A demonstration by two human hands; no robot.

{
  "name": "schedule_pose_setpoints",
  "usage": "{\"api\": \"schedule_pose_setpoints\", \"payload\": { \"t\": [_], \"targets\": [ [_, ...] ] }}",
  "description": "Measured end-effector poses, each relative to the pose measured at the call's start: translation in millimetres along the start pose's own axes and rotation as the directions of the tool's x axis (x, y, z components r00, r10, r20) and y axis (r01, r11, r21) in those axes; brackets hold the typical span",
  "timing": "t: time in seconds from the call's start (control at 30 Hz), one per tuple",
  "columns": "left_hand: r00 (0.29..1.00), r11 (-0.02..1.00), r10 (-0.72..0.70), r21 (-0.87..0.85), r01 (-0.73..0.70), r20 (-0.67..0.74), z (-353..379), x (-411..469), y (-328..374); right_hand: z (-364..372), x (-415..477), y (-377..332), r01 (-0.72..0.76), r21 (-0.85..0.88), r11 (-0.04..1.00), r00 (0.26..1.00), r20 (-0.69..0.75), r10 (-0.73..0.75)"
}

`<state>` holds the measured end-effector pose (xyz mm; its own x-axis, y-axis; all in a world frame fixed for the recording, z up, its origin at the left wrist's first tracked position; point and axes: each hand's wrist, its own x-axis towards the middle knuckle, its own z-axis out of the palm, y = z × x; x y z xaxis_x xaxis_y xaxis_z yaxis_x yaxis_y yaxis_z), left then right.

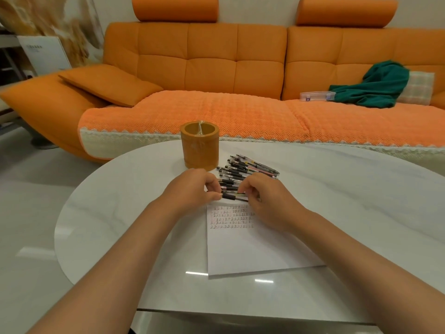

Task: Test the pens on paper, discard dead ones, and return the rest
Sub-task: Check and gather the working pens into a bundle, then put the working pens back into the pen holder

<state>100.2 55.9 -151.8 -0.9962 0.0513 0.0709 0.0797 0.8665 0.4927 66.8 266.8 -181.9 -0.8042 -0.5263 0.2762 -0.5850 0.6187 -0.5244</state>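
One view was all I had from my station, the head camera looking down over the bench [349,189]. Both bare forearms reached in from the lower edge and met near the middle. The left grip [192,186] had its fingers curled, thumb and fingertips pinching the left end of a black pen [230,196]. The right grip [269,197] was curled as well, its fingers closed round the clear barrel at the pen's other end. The pen lay roughly level between the two, just over the far edge of the paper [240,251]. I could not tell whether its cap was on or off.

The sheet lay flat on the bench, with rows of small written marks across its upper part and the lower part blank. Just beyond the grips, a heap of pens [248,167] lay side by side on the bench, close to the right of an orange pen pot [199,150]. The pot stood upright with something thin and pale inside that I could not make out.

Behind the bench ran an orange sofa [216,68]. On its right seat I saw a green cloth [378,85] and, just beside it, a clear plastic case [315,96].
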Motion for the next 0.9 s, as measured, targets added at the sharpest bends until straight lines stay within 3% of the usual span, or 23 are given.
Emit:
{"api": "schedule_pose_setpoints", "payload": {
  "t": [0.13,0.33,0.9],
  "targets": [
    [1.0,0.996,0.003,0.085,-0.006,0.027,1.9,7.7,-4.5,-1.9,7.3,2.5,-0.015,-0.168,0.986,0.998,-0.064,0.004],
    [1.0,0.999,0.03,0.046,-0.03,0.004,5.2,14.0,-3.9,-6.6,34.7,-0.9,-0.034,-0.42,0.907,0.999,0.008,0.041],
    [0.997,0.988,0.082,0.132,-0.079,-0.017,18.0,22.2,2.4,-13.1,50.7,-7.8,0.04,-0.537,0.842,0.97,0.223,0.096]
  ]
}}
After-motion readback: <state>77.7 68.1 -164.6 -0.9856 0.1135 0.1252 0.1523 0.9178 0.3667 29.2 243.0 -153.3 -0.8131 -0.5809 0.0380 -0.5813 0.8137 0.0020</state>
